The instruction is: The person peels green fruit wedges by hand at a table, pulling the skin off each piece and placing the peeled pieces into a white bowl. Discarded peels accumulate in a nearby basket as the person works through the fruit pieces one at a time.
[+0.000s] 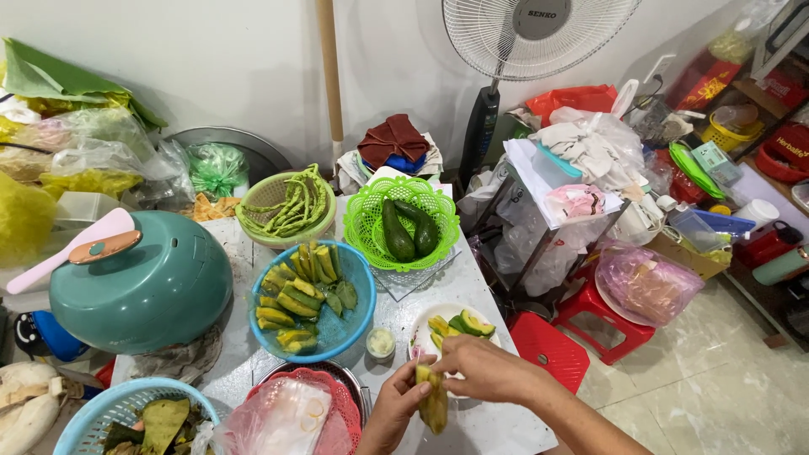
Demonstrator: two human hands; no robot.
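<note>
1. Red packet (pixel 706 80) with gold print, far up and right of the hands (pixel 447 383), leaning by the wall.
2. Round grey label (pixel 541 15) at the fan's hub, well above the hands.
3. Red tub (pixel 788 150) with white lettering, far right on the shelf.
4. Clear bags of yellow and green stuff (pixel 88 156), far up-left, stacked against the wall.
5. Knotted green bag (pixel 217 168), up-left, beside a metal basin.

a teal rice cooker (pixel 139 291) is sitting at the desk's (pixel 484 295) left edge. a white fan (pixel 535 29) is standing behind, and red stools (pixel 581 333) are resting on the floor.
</note>
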